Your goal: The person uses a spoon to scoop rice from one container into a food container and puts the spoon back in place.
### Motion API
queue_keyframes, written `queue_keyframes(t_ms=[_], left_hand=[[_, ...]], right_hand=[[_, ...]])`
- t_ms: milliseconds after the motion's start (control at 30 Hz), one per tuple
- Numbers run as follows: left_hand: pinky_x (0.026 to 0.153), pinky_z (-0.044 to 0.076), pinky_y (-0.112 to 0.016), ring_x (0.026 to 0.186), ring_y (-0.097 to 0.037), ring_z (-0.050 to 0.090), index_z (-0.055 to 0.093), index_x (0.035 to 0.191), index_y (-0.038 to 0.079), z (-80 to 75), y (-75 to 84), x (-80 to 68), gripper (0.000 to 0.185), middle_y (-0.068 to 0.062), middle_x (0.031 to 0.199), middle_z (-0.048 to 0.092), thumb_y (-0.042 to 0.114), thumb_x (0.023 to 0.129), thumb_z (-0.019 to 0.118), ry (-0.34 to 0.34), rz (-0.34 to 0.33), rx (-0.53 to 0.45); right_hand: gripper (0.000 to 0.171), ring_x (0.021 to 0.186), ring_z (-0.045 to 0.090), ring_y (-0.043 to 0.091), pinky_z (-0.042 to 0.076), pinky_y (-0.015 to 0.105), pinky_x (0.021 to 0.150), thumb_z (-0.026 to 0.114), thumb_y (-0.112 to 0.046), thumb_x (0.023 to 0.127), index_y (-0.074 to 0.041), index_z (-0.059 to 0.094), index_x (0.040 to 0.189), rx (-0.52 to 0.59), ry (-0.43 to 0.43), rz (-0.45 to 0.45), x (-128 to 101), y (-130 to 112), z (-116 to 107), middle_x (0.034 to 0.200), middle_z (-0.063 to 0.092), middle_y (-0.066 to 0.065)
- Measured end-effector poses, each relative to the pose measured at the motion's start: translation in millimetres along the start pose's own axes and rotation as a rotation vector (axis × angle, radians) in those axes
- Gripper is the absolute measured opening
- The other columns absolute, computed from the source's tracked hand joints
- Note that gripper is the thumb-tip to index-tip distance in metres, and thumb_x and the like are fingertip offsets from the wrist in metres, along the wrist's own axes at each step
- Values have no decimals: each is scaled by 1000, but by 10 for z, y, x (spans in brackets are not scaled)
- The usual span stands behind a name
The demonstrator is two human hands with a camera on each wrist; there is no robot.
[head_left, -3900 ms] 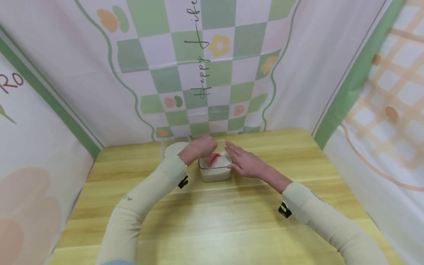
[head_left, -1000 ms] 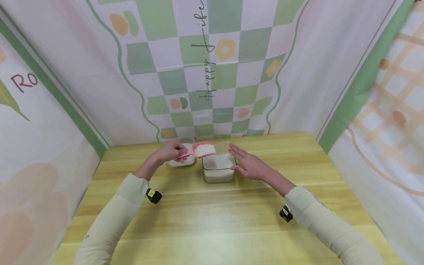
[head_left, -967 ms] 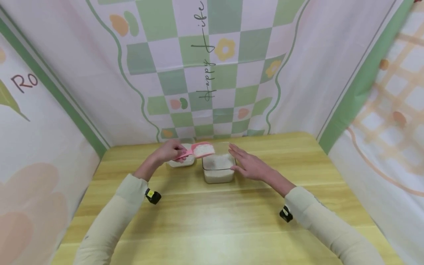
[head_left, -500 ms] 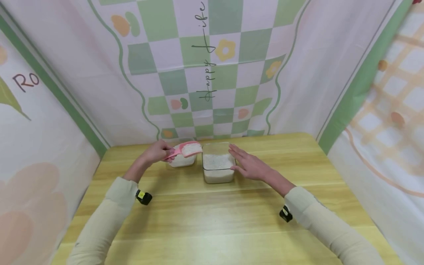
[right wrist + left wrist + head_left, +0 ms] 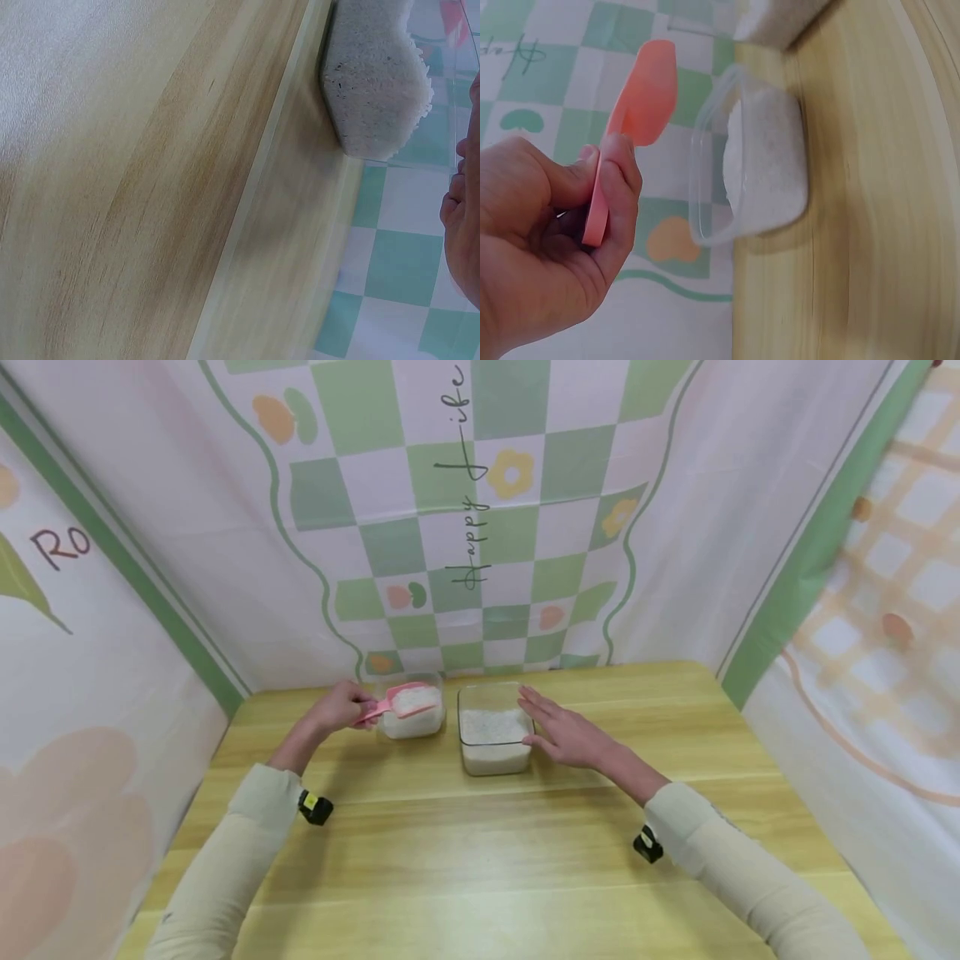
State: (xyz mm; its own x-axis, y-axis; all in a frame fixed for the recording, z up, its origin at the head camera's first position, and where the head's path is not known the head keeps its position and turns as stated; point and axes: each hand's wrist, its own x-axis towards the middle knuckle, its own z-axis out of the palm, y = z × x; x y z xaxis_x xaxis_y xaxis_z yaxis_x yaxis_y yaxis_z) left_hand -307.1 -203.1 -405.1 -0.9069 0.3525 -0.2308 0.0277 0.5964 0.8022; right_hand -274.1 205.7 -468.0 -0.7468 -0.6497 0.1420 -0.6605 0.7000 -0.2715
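Observation:
My left hand pinches the handle of a pink scoop, heaped with white rice and held just above a small clear container of rice. The left wrist view shows the pink scoop between thumb and fingers of that hand, over the small container. A larger clear square container of rice stands to the right. My right hand lies with straight fingers against its right wall. In the right wrist view the large container shows, and only the hand's edge.
Both containers stand at the back of a wooden table, close to the checked cloth backdrop. Cloth walls close in left and right. A broad stretch of bare wood lies between the containers and the table's near edge.
My left hand has carried the rice-filled scoop leftwards, from over the large container to over the small one. The right hand has stayed against the large container.

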Motion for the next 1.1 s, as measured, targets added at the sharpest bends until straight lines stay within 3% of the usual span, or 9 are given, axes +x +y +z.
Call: queue_keyframes(t_ms=[300,500,967,1100], left_hand=[[56,54,-17,60,-9,62,65,108,-20,-41,-82,90,24,-16,76,70,-5,96,51,39,-29,100],[60,56,-20,67,-19,68,67,108,-16,-33,-97,164,22,-16,79,71,-1,97,54,41,-61,178],[76,61,-37,67,-15,65,69,105,-12,-41,-109,192,21,-16,81,71,0,97,54,54,-102,263],[68,59,-29,66,-14,64,69,105,-11,-57,-129,185,20,-16,81,70,1,97,56,68,-102,297]], right_hand=[[67,149,28,36,38,51,115,51,-34,104,3,27,154,6,-12,17,-13,4,3,166,15,19],[67,148,29,37,39,52,113,52,-33,103,4,29,153,3,0,10,-19,11,10,164,19,22],[68,148,30,38,40,52,112,52,-35,103,4,29,153,-5,15,-9,-14,25,34,164,19,22],[67,149,29,37,39,52,113,52,-35,103,4,29,153,-6,11,-2,1,33,37,164,19,21]])
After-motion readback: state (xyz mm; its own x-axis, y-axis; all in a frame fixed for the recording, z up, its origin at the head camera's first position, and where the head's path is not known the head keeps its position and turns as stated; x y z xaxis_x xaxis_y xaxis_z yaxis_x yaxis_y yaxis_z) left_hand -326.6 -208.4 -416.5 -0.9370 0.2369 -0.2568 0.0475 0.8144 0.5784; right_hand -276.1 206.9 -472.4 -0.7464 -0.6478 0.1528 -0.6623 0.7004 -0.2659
